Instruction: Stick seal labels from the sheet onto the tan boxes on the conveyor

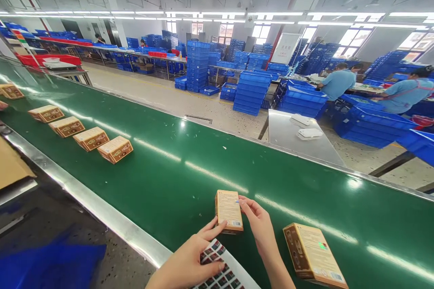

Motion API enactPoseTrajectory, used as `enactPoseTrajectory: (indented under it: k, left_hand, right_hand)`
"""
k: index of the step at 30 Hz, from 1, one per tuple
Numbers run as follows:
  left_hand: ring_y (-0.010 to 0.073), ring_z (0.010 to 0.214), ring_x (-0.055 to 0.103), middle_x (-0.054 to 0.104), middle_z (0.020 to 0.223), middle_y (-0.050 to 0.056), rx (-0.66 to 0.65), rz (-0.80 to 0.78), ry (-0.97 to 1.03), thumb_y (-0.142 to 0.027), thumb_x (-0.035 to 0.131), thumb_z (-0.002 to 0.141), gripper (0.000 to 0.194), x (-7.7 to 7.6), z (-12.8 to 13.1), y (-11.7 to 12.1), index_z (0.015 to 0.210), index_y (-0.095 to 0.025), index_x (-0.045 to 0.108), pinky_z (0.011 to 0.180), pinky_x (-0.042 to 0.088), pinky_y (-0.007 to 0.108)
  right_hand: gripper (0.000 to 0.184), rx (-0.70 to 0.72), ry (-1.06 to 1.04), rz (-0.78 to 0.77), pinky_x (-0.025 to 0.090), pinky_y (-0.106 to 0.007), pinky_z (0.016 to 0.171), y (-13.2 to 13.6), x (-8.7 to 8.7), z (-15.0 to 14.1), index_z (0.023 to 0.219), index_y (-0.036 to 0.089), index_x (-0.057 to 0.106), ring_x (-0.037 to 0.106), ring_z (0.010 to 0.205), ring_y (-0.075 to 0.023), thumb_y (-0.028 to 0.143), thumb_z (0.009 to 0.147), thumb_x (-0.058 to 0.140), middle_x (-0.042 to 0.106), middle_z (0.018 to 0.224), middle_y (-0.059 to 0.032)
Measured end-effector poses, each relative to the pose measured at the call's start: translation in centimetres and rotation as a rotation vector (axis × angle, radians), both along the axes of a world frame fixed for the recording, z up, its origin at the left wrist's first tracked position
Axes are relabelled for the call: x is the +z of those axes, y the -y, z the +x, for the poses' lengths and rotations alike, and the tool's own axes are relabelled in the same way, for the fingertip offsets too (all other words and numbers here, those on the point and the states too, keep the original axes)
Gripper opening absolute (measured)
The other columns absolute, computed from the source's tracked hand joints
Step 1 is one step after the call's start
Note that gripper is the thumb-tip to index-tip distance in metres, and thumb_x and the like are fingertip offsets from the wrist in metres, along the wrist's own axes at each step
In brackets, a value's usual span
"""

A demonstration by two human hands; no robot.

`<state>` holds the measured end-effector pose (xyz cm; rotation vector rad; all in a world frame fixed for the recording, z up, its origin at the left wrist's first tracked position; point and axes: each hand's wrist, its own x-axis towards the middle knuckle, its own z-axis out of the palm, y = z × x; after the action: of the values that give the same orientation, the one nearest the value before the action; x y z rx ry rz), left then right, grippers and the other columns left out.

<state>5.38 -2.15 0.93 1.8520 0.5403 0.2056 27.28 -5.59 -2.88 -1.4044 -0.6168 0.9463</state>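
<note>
Between my hands, a small tan and brown carton (pixel 228 212) lies on the green conveyor belt, its printed face with a barcode upward. My left hand (pixel 195 255) grips a sheet of small dark stickers (pixel 225 271) under its thumb, while its fingers rest on the carton's lower left edge. At the carton's upper right edge, my right hand (pixel 259 223) pinches a tiny bluish, shiny sticker (pixel 238 201) against the printed face. To the right lies another carton (pixel 315 253) bearing a shiny green and red sticker (pixel 323 246).
Several matching cartons (pixel 115 149) sit in a row on the belt (pixel 162 176) at left. A metal rim (pixel 111 230) borders its near side. Past the belt are a metal table (pixel 298 144), stacked blue crates (pixel 251 92) and co-workers (pixel 339 82). Another person's fingertips (pixel 2 105) show at far left.
</note>
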Motion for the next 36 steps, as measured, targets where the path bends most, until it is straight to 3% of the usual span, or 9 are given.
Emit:
enactPoseTrajectory:
  k: [8, 11, 19, 24, 27, 29, 31, 33, 36]
  left_hand:
    - [0.0297, 0.151, 0.013, 0.027, 0.160, -0.004, -0.068, 0.003, -0.064, -0.020, 0.066, 0.080, 0.004, 0.7, 1.1, 0.2, 0.078, -0.021, 0.070, 0.122, 0.023, 0.042]
    - [0.0304, 0.151, 0.013, 0.026, 0.160, -0.005, -0.086, 0.009, -0.063, -0.021, 0.068, 0.080, 0.003, 0.6, 1.6, 0.6, 0.079, -0.021, 0.071, 0.122, 0.024, 0.043]
    - [0.0316, 0.151, 0.012, 0.025, 0.161, -0.005, -0.136, 0.013, -0.085, -0.017, 0.065, 0.077, 0.005, 0.9, 3.1, 1.2, 0.077, -0.020, 0.070, 0.122, 0.022, 0.045]
    - [0.0337, 0.151, 0.014, 0.025, 0.161, -0.003, -0.173, 0.013, -0.074, -0.014, 0.064, 0.076, 0.010, 0.8, 3.9, 1.4, 0.077, -0.020, 0.072, 0.121, 0.021, 0.047]
    - [0.0340, 0.149, 0.021, 0.032, 0.160, 0.002, -0.187, 0.014, -0.037, -0.019, 0.064, 0.079, 0.016, 0.3, 3.9, 1.7, 0.091, -0.020, 0.075, 0.121, 0.020, 0.046]
    - [0.0340, 0.139, 0.042, 0.049, 0.149, 0.009, -0.136, -0.009, -0.029, -0.029, 0.065, 0.082, 0.026, -0.2, 3.6, 1.9, 0.106, -0.020, 0.072, 0.116, 0.030, 0.044]
    - [0.0296, 0.107, 0.063, 0.070, 0.116, 0.011, -0.024, -0.058, -0.070, -0.042, 0.060, 0.087, 0.034, -0.7, 3.2, 2.1, 0.104, -0.016, 0.072, 0.096, 0.048, 0.036]
    - [0.0216, 0.078, 0.062, 0.071, 0.082, 0.006, 0.094, -0.094, -0.108, -0.051, 0.054, 0.089, 0.043, -1.2, 3.1, 2.3, 0.090, -0.012, 0.072, 0.072, 0.048, 0.027]
    - [0.0146, 0.064, 0.047, 0.056, 0.065, 0.000, 0.160, -0.094, -0.079, -0.054, 0.055, 0.088, 0.046, -1.2, 3.4, 2.8, 0.074, -0.012, 0.067, 0.060, 0.037, 0.023]
  right_hand:
    - [0.040, 0.006, 0.083, -0.059, 0.055, -0.037, 0.078, 1.1, 0.0, 1.1, 0.082, 0.018, 0.074, 0.066, 0.104, -0.0321, 0.057, 0.070, 0.075, 0.070, 0.116, -0.0133]
    - [0.039, 0.000, 0.118, -0.075, 0.055, -0.037, 0.074, 1.6, -0.2, 1.2, 0.080, 0.019, 0.070, 0.068, 0.096, -0.0304, 0.057, 0.072, 0.071, 0.069, 0.116, -0.0133]
    - [0.028, -0.134, 0.657, -0.201, 0.047, -0.037, 0.077, 2.8, 0.6, 0.4, 0.079, 0.023, 0.058, 0.064, 0.084, -0.0255, 0.048, 0.089, 0.049, 0.068, 0.088, -0.0057]
    - [0.028, -0.199, 0.532, -0.235, 0.051, -0.034, 0.066, 2.7, 0.2, 0.9, 0.095, 0.024, 0.050, 0.066, 0.076, -0.0241, 0.052, 0.090, 0.049, 0.067, 0.087, -0.0053]
    - [0.032, -0.257, 0.492, -0.210, 0.053, -0.034, 0.064, 2.8, -0.1, 2.3, 0.108, 0.022, 0.045, 0.068, 0.072, -0.0232, 0.048, 0.089, 0.049, 0.068, 0.090, -0.0061]
    - [0.032, -0.262, 0.532, -0.210, 0.054, -0.035, 0.067, 3.5, 0.3, 3.2, 0.109, 0.020, 0.049, 0.069, 0.072, -0.0238, 0.046, 0.090, 0.048, 0.069, 0.092, -0.0081]
    - [0.031, -0.241, 0.607, -0.184, 0.055, -0.036, 0.073, 4.6, 1.3, 3.4, 0.107, 0.019, 0.056, 0.070, 0.082, -0.0251, 0.045, 0.091, 0.047, 0.070, 0.097, -0.0098]
    - [0.028, -0.173, 0.705, -0.103, 0.055, -0.034, 0.080, 6.1, 2.5, 2.9, 0.103, 0.021, 0.062, 0.069, 0.094, -0.0245, 0.043, 0.094, 0.047, 0.071, 0.102, -0.0089]
    - [0.019, -0.006, 0.873, 0.119, 0.054, -0.030, 0.088, 8.2, 4.4, 1.1, 0.102, 0.026, 0.065, 0.067, 0.103, -0.0206, 0.033, 0.097, 0.049, 0.070, 0.108, -0.0057]
